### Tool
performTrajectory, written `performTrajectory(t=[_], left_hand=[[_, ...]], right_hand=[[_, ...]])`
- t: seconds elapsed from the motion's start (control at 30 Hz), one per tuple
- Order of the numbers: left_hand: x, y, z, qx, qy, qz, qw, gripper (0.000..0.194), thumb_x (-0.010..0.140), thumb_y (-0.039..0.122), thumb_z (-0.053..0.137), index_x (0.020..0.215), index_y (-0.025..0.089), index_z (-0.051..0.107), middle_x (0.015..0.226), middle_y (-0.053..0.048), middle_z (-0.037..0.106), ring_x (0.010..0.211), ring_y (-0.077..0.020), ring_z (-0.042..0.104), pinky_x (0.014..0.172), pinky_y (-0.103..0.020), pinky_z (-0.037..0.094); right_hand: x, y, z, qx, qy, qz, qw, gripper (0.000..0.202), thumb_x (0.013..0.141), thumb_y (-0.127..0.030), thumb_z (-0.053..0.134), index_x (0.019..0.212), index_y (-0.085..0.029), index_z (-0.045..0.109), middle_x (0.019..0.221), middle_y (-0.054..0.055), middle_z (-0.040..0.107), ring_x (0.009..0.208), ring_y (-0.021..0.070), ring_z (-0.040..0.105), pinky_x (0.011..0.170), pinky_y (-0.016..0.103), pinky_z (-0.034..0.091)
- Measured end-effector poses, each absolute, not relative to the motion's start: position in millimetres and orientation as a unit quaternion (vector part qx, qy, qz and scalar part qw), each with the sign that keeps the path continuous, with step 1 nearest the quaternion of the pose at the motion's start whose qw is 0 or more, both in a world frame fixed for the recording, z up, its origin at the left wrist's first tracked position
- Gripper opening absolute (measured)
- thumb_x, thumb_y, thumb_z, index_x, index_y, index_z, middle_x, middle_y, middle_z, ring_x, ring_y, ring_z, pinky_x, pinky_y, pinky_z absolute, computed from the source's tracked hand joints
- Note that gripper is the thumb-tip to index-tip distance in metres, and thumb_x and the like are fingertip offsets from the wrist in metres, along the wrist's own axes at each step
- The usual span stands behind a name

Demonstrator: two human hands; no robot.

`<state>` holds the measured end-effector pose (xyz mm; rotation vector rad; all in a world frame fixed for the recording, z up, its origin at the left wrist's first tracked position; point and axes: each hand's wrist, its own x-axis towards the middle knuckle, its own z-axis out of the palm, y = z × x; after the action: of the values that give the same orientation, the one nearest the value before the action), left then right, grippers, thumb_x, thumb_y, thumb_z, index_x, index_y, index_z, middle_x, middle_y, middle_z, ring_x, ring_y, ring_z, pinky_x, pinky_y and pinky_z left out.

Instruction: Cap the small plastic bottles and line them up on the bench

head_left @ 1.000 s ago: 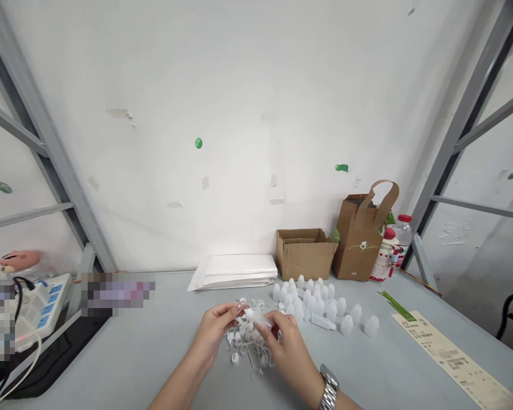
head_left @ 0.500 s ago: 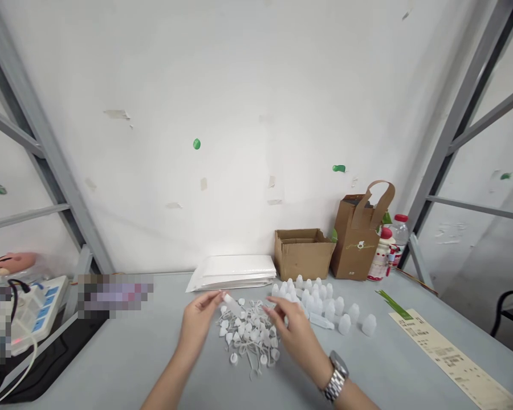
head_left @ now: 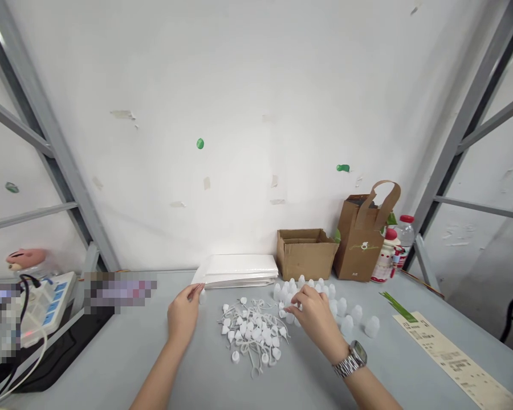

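On the left, my left hand (head_left: 183,316) is closed, its fingertips on a small translucent white bottle (head_left: 202,296), mostly hidden by the fingers. My right hand (head_left: 314,312) pinches what looks like a small white cap (head_left: 282,311) with a thin cord hanging from it; the fingers partly cover it. Between the hands lies a loose pile of white caps (head_left: 250,330) with looped white cords. Behind and beside my right hand stand several frosted white bottles (head_left: 346,325), some hidden by the hand.
White padded envelopes (head_left: 239,272) lie stacked against the wall, beside an open cardboard box (head_left: 308,261) and a brown paper bag (head_left: 354,250). Bottles with red tops (head_left: 385,259) stand at the right. A printed paper strip (head_left: 447,353) lies right; a power strip (head_left: 53,307) sits left.
My left hand has moved left, away from the pile, with the bottle. My right hand has shifted right, and its fingers have come together on the cap. The view has turned slightly.
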<state>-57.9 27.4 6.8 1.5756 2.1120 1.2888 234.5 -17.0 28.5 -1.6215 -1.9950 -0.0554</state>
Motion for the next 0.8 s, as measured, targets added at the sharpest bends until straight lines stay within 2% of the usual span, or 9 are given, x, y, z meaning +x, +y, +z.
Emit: performTrajectory(t=[0.13, 0.23, 0.33, 0.4, 0.53, 0.67, 0.8], left_hand=[[-57, 28, 7, 0.543, 0.712, 0.431, 0.111, 0.029, 0.078, 0.040, 0.044, 0.087, 0.022, 0.065, 0.096, -0.006, 0.070, 0.091, -0.0223, 0.062, 0.074, -0.029, 0.045], [-57, 28, 7, 0.547, 0.711, 0.427, 0.112, 0.031, 0.078, 0.041, 0.044, 0.089, 0.021, 0.064, 0.097, -0.006, 0.070, 0.091, -0.0216, 0.063, 0.076, -0.028, 0.045], [-57, 29, 6, 0.550, 0.714, 0.421, 0.105, 0.032, 0.078, 0.042, 0.044, 0.092, 0.020, 0.064, 0.098, -0.008, 0.069, 0.092, -0.0221, 0.062, 0.077, -0.029, 0.045], [-58, 30, 5, 0.553, 0.716, 0.414, 0.098, 0.032, 0.077, 0.042, 0.047, 0.093, 0.020, 0.063, 0.100, -0.008, 0.069, 0.092, -0.0228, 0.062, 0.076, -0.029, 0.045], [-58, 32, 1, 0.559, 0.724, 0.396, 0.080, 0.028, 0.076, 0.038, 0.050, 0.093, 0.020, 0.063, 0.100, -0.007, 0.068, 0.091, -0.0217, 0.062, 0.075, -0.027, 0.045], [-63, 31, 3, 0.548, 0.745, 0.377, 0.056, 0.025, 0.079, 0.033, 0.046, 0.093, 0.021, 0.063, 0.099, -0.008, 0.068, 0.090, -0.0221, 0.062, 0.073, -0.028, 0.044], [-74, 29, 7, 0.517, 0.777, 0.359, 0.028, 0.027, 0.080, 0.033, 0.043, 0.096, 0.021, 0.061, 0.099, -0.011, 0.067, 0.086, -0.0259, 0.062, 0.065, -0.031, 0.043]], right_hand=[[235, -17, 32, -0.604, -0.744, -0.013, 0.286, 0.020, 0.081, -0.029, 0.055, 0.065, -0.018, 0.061, 0.076, 0.006, 0.058, 0.074, 0.0202, 0.053, 0.069, 0.034, 0.032], [234, -20, 40, -0.583, -0.741, 0.008, 0.335, 0.019, 0.082, -0.030, 0.053, 0.068, -0.018, 0.059, 0.076, 0.004, 0.057, 0.075, 0.0197, 0.051, 0.071, 0.035, 0.033], [227, -29, 48, -0.525, -0.749, 0.107, 0.389, 0.020, 0.082, -0.036, 0.052, 0.073, -0.020, 0.059, 0.076, 0.002, 0.055, 0.074, 0.0170, 0.051, 0.071, 0.031, 0.037], [217, -39, 50, -0.473, -0.762, 0.199, 0.395, 0.021, 0.081, -0.039, 0.054, 0.074, -0.020, 0.060, 0.076, 0.001, 0.055, 0.071, 0.0150, 0.051, 0.067, 0.028, 0.040], [194, -57, 47, -0.402, -0.805, 0.282, 0.333, 0.018, 0.076, -0.039, 0.060, 0.074, -0.021, 0.063, 0.075, 0.000, 0.056, 0.072, 0.0137, 0.052, 0.069, 0.025, 0.042], [182, -65, 40, -0.386, -0.844, 0.259, 0.270, 0.007, 0.074, -0.028, 0.064, 0.077, -0.022, 0.065, 0.076, 0.000, 0.058, 0.074, 0.0135, 0.053, 0.074, 0.026, 0.040], [180, -65, 36, -0.386, -0.855, 0.235, 0.255, 0.006, 0.073, -0.026, 0.064, 0.077, -0.022, 0.065, 0.074, -0.001, 0.059, 0.071, 0.0134, 0.053, 0.073, 0.025, 0.039]])
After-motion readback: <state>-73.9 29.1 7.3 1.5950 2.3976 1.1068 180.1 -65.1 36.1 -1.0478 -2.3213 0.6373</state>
